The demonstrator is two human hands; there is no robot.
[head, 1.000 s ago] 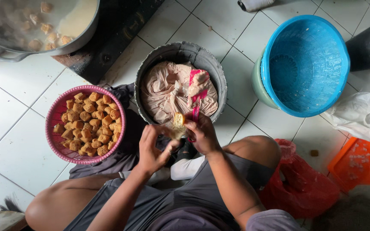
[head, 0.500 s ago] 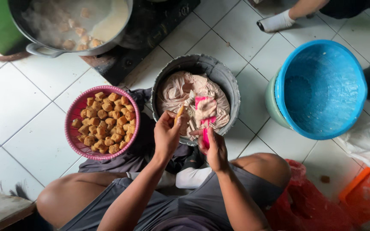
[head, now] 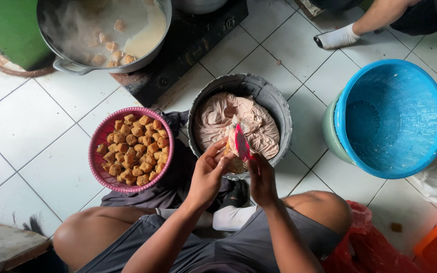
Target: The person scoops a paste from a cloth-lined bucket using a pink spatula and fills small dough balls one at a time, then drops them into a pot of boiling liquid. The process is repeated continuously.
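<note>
Left hand point(head: 209, 174) gripping tofu puff point(head: 234, 163); right hand point(head: 262, 177) clamped on pink spatula point(head: 241, 143) over grey bucket point(head: 279, 108).

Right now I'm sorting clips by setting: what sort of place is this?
Probably an informal kitchen floor used for food preparation: white tiled floor, steaming pot on a burner, pink basket of fried pieces, and a bucket of pale paste.
</note>
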